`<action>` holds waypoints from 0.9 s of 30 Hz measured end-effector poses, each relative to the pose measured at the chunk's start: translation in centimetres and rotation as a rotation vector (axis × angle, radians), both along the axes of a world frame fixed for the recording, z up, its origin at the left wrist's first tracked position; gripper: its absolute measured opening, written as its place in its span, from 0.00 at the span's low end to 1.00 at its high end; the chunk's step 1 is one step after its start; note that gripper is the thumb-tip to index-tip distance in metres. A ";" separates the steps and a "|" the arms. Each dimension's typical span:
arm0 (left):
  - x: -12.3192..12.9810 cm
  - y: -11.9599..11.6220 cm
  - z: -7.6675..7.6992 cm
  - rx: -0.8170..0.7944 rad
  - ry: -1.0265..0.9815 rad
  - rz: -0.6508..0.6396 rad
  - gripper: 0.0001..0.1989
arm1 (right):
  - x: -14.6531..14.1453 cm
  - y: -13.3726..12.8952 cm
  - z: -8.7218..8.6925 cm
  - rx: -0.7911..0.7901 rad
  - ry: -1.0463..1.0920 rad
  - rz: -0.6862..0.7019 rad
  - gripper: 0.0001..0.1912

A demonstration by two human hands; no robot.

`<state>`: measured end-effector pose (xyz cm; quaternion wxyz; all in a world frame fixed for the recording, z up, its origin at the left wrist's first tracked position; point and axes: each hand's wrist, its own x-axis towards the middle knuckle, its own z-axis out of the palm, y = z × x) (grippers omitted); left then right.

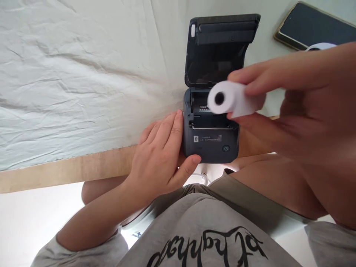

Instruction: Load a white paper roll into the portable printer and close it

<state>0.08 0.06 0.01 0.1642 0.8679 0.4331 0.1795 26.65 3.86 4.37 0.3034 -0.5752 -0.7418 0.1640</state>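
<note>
A small dark thermal printer (207,150) sits at the table edge with its lid (217,52) raised and its paper bay (198,120) exposed. My left hand (160,154) holds the printer steady, fingers along its left side and thumb by the front corner. Above the right part of the bay, my right hand (300,100) pinches a white paper roll (246,100) between thumb and fingers. The roll's dark core hole faces left, and the roll hides part of the bay. Slight blur covers the right hand and roll.
A phone (322,27) lies at the upper right, beside a white round object (321,46) mostly hidden by my right hand. Wrinkled pale cloth (83,85) covers the table, leaving a bare wooden edge (69,168) in front. My legs are below that edge.
</note>
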 end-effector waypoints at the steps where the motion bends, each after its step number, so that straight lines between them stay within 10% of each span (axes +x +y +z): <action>1: 0.0 0.0 0.0 0.003 0.000 -0.001 0.42 | -0.4 0.3 0.1 0.033 -0.035 0.055 0.13; 9: -0.5 0.1 0.2 -0.012 -0.004 -0.029 0.42 | -0.9 1.9 -0.4 0.181 -0.278 0.155 0.01; 27: -1.0 1.4 2.1 -0.204 -0.192 0.021 0.34 | -0.3 -1.6 0.4 0.181 -0.125 0.565 0.11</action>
